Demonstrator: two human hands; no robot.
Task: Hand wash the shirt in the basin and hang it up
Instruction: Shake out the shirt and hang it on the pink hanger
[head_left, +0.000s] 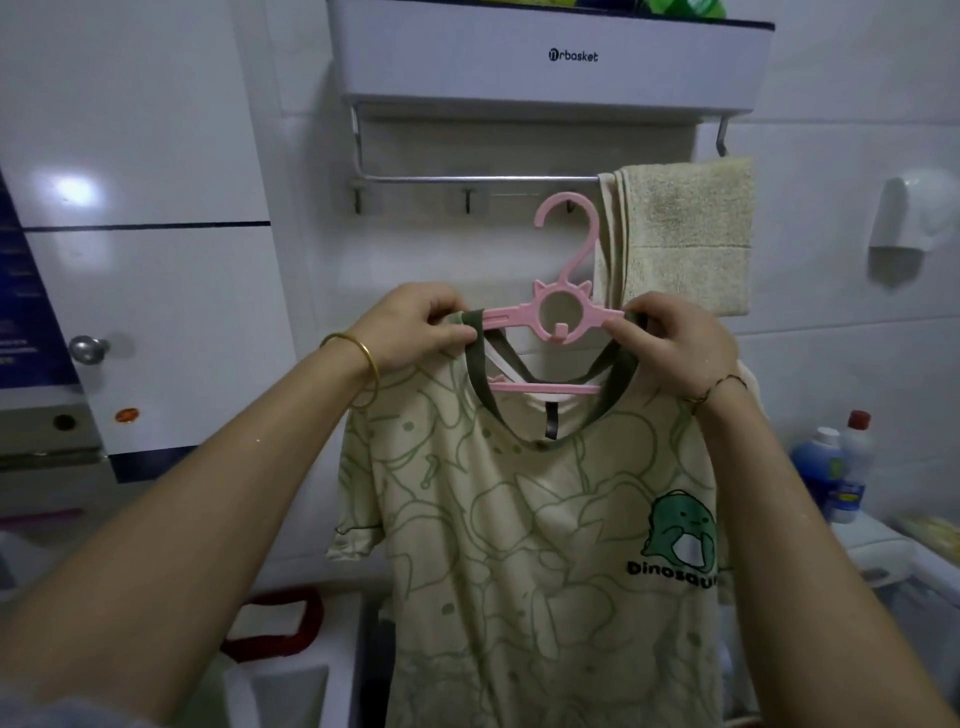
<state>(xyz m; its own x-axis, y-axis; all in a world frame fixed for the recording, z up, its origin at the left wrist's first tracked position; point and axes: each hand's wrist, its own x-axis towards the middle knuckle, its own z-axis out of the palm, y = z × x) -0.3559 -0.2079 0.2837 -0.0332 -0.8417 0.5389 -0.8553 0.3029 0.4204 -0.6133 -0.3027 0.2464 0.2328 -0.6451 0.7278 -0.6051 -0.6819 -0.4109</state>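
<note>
Shirt (519, 519) on pink hanger (514, 317) reads "Dinosau"; shelf (467, 57) above reads "rbasket".

Single head-worn view, facing forward at the tiled wall (291, 156), close, slightly downward over raised forearms

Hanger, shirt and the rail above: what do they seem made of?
Hanger: pink moulded plastic, matte, one piece with a cat-ear ring. Shirt: soft knit, probably cotton; it drapes and creases. Rail: metal, likely steel or aluminium, given its silvery sheen.
</note>
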